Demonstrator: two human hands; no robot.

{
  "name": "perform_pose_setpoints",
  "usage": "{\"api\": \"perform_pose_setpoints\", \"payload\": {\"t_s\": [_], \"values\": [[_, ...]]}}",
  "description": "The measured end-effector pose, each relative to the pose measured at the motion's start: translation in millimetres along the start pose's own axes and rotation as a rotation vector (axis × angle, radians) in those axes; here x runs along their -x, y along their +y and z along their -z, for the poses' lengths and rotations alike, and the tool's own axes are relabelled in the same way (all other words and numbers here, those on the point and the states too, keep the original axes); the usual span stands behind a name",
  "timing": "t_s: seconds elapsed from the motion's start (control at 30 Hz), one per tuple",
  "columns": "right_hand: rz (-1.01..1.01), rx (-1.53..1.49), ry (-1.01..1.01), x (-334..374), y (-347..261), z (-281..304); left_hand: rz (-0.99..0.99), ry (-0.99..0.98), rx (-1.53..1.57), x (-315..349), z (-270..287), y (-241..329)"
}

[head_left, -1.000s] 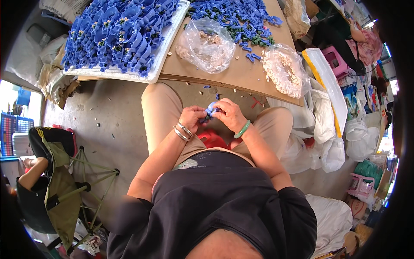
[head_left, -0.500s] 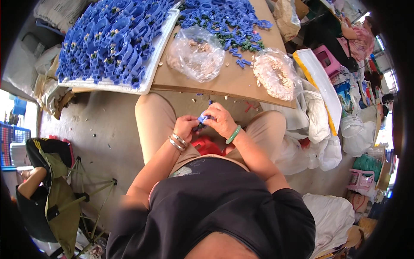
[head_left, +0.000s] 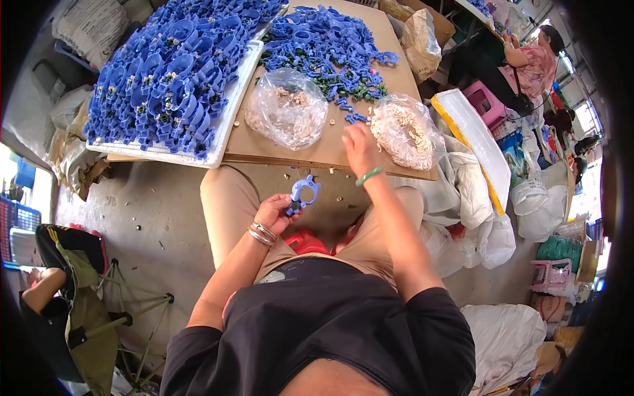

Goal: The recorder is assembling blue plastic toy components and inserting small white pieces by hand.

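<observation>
My left hand (head_left: 274,212), with silver bangles at the wrist, is closed on a blue plastic ring-shaped piece (head_left: 305,191) above my lap. Small ear-like knobs stick out from the ring, and a dark part shows at its lower end by my fingers. My right hand (head_left: 361,150), below a green bangle, reaches over the table's near edge with its fingers apart and nothing visible in them. Just beyond its fingertips lie small loose blue pieces (head_left: 356,118). Beside it, on the right, sits a clear bag of small beige pieces (head_left: 404,135).
A white foam tray (head_left: 228,122) heaped with blue ring pieces stands on the cardboard-topped table (head_left: 264,150). Another clear bag (head_left: 287,109) and a pile of blue and green pieces (head_left: 323,49) lie beside it. White sacks (head_left: 472,178) hang right; a person (head_left: 528,66) sits farther off.
My right hand has left the blue ring piece and moved forward and right to the table. My left hand keeps the piece, now fully visible. The view has shifted slightly.
</observation>
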State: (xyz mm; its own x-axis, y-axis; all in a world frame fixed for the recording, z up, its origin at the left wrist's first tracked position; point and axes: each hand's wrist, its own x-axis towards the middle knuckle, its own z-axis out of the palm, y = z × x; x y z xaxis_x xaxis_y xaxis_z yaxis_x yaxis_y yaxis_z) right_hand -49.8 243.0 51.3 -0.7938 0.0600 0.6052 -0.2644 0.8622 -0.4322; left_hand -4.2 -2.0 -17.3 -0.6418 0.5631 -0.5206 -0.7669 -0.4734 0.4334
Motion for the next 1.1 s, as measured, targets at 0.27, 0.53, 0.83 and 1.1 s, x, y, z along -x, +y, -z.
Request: {"api": "perform_pose_setpoints", "payload": {"t_s": [0.27, 0.53, 0.83, 1.1], "values": [[-0.109, 0.376, -0.391, -48, 63, -13, -0.075, 0.004, 0.078, 0, -4, 5], [-0.728, -0.453, -0.096, -50, 23, 10, -0.1, -0.089, 0.156, 2, 5, 7], [-0.839, -1.453, -0.268, 58, -59, 7, -0.114, -0.149, 0.183, -4, 0, 5], [-0.803, -1.561, -0.326, 86, -74, -18, -0.139, -0.177, 0.18, 1, -6, 4]]}}
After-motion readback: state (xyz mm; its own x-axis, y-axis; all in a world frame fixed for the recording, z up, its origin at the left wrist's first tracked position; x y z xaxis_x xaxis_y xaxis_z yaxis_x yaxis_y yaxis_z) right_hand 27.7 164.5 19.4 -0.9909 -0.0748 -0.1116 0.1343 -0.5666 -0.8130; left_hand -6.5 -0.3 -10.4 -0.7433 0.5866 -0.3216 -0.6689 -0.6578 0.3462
